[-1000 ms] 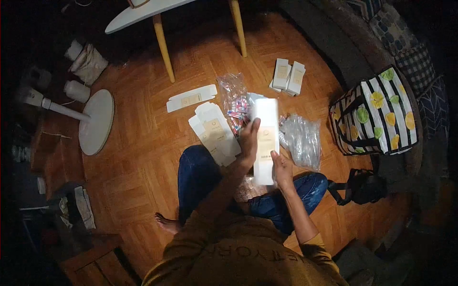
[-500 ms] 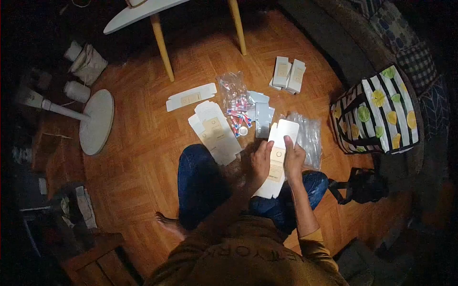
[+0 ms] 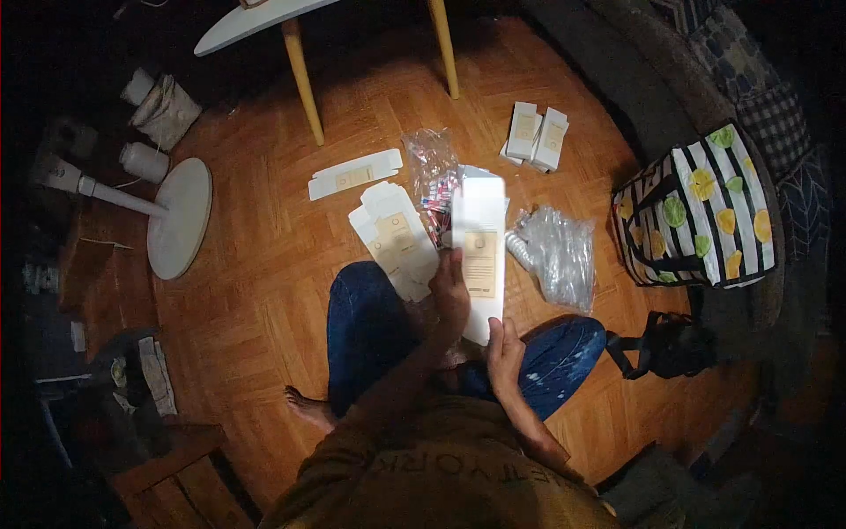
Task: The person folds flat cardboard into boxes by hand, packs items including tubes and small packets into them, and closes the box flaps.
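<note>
Head: carton [image 3: 481, 264] between grips [image 3: 451, 289] [image 3: 506, 354]

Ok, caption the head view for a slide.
Left hand and right hand hold a white carton above a brown floor.

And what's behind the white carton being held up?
Small red-and-white items peek out left of the carton, and something greyish above it. Anything directly behind is covered.

I see a white carton [image 3: 482, 257] with tan label [image 3: 478, 270], blue jeans [image 3: 370, 326], black-and-white striped citrus-print tote [image 3: 701, 212], orange-brown parquet [image 3: 256, 264]
</note>
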Motion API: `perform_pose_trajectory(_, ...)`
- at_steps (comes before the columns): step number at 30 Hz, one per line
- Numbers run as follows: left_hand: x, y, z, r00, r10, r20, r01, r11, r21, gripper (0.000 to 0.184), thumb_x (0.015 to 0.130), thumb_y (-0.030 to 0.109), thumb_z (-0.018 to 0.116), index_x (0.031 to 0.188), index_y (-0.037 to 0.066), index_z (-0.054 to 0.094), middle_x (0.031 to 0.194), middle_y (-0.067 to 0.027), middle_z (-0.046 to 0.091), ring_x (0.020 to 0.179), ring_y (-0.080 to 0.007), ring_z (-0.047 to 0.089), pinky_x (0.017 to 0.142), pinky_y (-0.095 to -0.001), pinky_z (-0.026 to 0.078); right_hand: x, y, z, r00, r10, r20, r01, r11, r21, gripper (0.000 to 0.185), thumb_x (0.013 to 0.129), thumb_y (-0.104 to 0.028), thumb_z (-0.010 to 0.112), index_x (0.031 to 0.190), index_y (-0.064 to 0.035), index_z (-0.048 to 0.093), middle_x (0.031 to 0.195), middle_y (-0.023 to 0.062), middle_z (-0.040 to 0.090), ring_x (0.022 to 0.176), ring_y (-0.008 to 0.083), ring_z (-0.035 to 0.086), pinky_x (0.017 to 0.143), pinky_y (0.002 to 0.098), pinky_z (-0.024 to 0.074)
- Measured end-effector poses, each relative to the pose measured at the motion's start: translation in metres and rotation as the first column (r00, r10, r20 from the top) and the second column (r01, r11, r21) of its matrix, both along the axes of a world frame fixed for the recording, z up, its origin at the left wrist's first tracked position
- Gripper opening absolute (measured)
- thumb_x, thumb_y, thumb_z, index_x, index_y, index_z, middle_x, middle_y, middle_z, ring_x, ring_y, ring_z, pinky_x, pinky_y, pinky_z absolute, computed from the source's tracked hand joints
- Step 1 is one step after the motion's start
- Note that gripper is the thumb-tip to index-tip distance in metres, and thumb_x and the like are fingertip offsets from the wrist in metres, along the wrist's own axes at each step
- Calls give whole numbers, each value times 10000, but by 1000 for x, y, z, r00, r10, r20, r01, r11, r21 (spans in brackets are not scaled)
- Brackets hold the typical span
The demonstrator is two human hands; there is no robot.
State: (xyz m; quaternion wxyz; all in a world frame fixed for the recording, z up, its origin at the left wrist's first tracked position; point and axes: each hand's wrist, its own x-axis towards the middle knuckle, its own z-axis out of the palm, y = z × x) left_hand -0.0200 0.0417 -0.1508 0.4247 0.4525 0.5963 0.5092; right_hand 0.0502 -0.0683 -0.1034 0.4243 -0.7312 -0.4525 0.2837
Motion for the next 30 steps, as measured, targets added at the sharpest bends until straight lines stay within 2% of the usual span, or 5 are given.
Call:
perform_pose_trajectory(4, -1, 11, 2, 983, -155, 97, 161, 985, -54, 432, 909, 407, 467, 1067, 12, 545, 902, -107, 605, 732, -209, 597, 711, -319, 476, 12, -1, -14, 996, -81, -21, 80, 996, -44, 373, 929, -332, 453, 760, -5, 515, 486, 41, 462, 421, 135, 445, 411, 287, 345)
perform_pose_trajectory(7, -7, 9, 61, 319, -28, 947, 569, 805, -168, 637, 836, 513, 521, 1241, 32, 417, 914, -89, 549, 799, -180, 539, 721, -296, 445, 50, -3, -26, 434, -85, -897, -335, 909, -248, 371, 894, -402, 501, 853, -39, 566, 520, 5, 509, 435, 139, 487, 398, 281, 390)
perform_pose_trajectory(11, -6, 4, 37, 730, -480, 487, 581, 811, -72, 663, 756, 278, 655, 1277, 14, 342, 1072, -115, 517, 960, -209, 520, 818, -321, 433, 45, 2, -52, 942, 163, -294, -247, 928, -279, 443, 918, -396, 449, 1100, 0, 525, 950, 113, 593, 826, 144, 574, 682, 275, 474)
perform_pose_trajectory(16, 7, -32, 66, 857, -458, -236, 487, 870, 79, 1030, 639, 161, 750, 1393, 0, 68, 1246, -291, 382, 1157, -410, 409, 940, -408, 376, 34, 60, 14, 882, 70, -466, 21, 982, 187, 476, 916, -159, 483, 1341, -12, 328, 1254, 123, 465, 1134, 179, 442, 955, 294, 349)
perform_pose_trajectory(30, -5, -52, 33, 779, -548, 306, 606, 783, -141, 243, 864, 146, 558, 1052, 6, 494, 911, -138, 578, 902, -206, 557, 796, -314, 420, 39, 16, -4, 910, -45, -412, 36, 999, -29, 202, 928, -161, 464, 1028, -12, 558, 962, 40, 550, 893, 105, 488, 793, 228, 392)
